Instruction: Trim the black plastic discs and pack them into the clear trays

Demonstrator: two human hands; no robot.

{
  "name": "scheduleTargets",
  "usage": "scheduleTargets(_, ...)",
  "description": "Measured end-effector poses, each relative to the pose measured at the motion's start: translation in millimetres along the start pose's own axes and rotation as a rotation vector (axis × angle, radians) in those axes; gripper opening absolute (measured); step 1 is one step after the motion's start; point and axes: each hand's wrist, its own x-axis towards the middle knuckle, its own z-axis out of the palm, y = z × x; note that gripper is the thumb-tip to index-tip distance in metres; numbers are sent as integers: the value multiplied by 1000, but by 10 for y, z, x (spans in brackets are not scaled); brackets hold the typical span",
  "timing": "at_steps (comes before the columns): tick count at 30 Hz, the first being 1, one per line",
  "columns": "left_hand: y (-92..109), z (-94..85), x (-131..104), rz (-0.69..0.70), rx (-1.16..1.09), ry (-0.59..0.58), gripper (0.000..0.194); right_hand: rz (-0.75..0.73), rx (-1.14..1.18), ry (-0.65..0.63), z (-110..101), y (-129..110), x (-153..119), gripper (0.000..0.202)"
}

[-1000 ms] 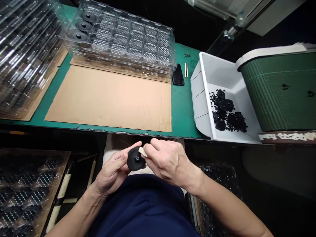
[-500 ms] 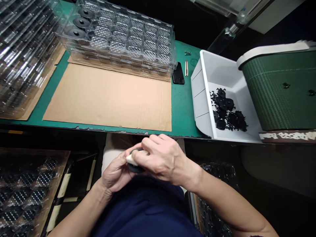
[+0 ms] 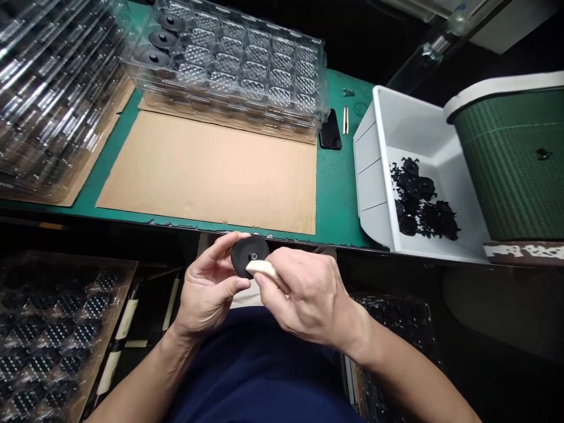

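A round black disc [image 3: 242,253] with a small raised centre is gripped by its edge in my left hand [image 3: 207,288], just past the front edge of the bench. My right hand [image 3: 308,291] is closed on a cream-coloured tool [image 3: 263,268], whose rounded tip lies over the disc near its centre. Part of the tool is hidden inside my right fingers. Three similar black discs [image 3: 163,39] sit in the left column of a clear plastic tray [image 3: 253,70] at the back of the bench.
Cardboard [image 3: 211,170] lies on the green bench. A phone [image 3: 330,130] is beside the tray. A white bin [image 3: 378,170] holds black pieces, next to a green basket [image 3: 520,158]. Stacked clear trays [image 3: 53,100] stand at the left; more trays [image 3: 53,341] are below.
The disc has been turned so its face shows. My right hand has moved right and down with the cream tool, uncovering the disc. The bench view has shifted slightly right.
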Motion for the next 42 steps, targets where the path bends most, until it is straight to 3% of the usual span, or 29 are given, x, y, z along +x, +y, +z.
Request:
scheduleTargets(8,-30,-100,-7,-44,-1,21,59,-21,-132,-77,-44,174,-18,31)
scheduleTargets(14,-1,-193,-18,-198,-43,-77,64,-92,-271,-114,-133,225,-13,31)
scheduleTargets(20,-35,-232,-96,-464,-158,-206,81,-249,-351,-137,-110,232,89,33)
scheduleTargets(22,-84,-172,-136,-559,-226,-250,92,-220,-335,-120,-43,386,167,32)
scheduleTargets(25,-136,-58,-166,-600,-300,-245,95,-2,-417,-38,70,824,235,30)
scheduleTargets(29,-126,-10,-124,-559,-323,-174,82,138,-593,-67,131,1313,118,58)
scheduleTargets(31,-121,-40,-91,-524,-289,-129,77,178,-494,30,115,1311,-8,48)
scheduleTargets(33,-141,-75,-66,-479,-249,-82,73,270,-205,139,98,1146,-141,30)
scheduleTargets(34,-160,-85,-56,-462,-233,-69,70,337,2,141,98,1029,-202,32)
scheduleTargets(38,-260,-58,-30,-416,-149,-90,56,565,770,-95,200,616,-377,55)
scheduleTargets(40,-293,-31,-24,-374,-45,-113,53,604,900,-74,274,537,-433,55)
scheduleTargets(42,-302,-20,-27,-274,189,-124,49,553,838,34,322,541,-480,48)
